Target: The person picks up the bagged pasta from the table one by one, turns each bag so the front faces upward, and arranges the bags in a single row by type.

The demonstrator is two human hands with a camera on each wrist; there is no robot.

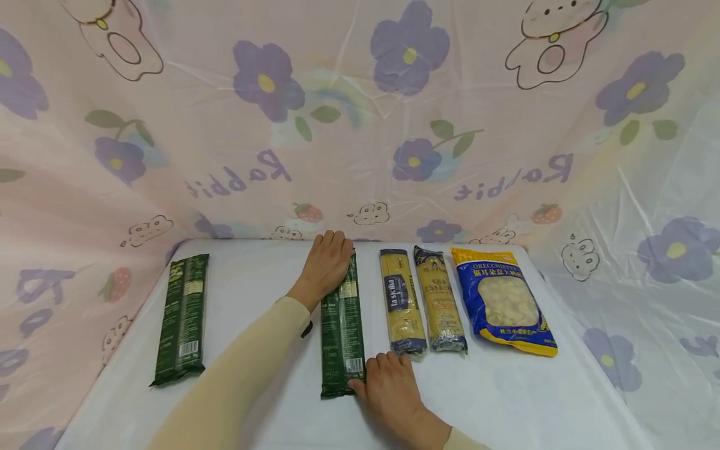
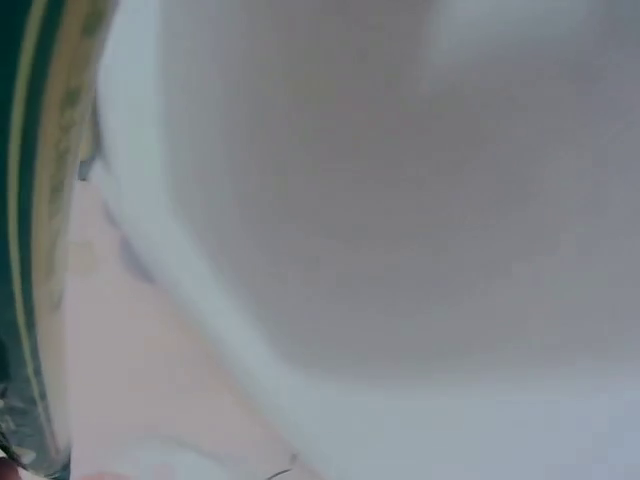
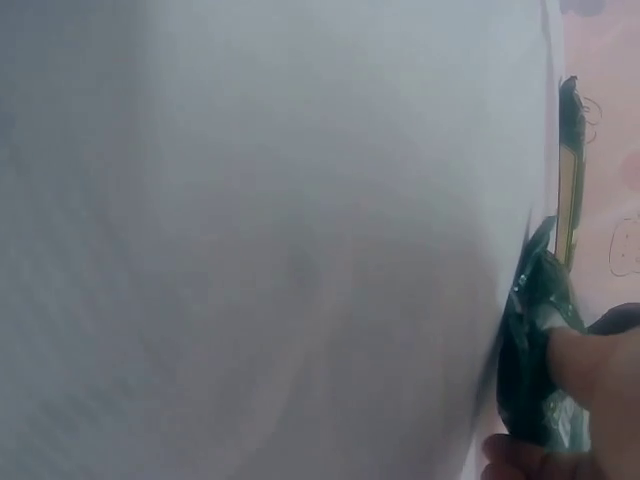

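A long dark-green spaghetti packet [image 1: 343, 331] lies lengthwise on the white table, between both hands. My left hand [image 1: 326, 265] grips its far end, the fingers bent over the top and partly hiding it. At the near right corner my right hand [image 1: 390, 387] pinches the packet, thumb on its face and fingers along the side. The right wrist view shows the thumb [image 3: 580, 365] against the crinkled green wrapper end [image 3: 530, 375]. In the left wrist view the packet's edge [image 2: 30, 200] runs down the left side; only bits of fingertips show at the bottom.
Another green spaghetti packet [image 1: 182, 319] lies at the left. To the right are a yellow-and-blue pasta packet [image 1: 402, 306], a second pasta packet [image 1: 441, 300] and a blue-and-yellow orecchiette bag [image 1: 506, 300]. A patterned curtain [image 1: 337, 137] rises behind the white table [image 1: 247, 269].
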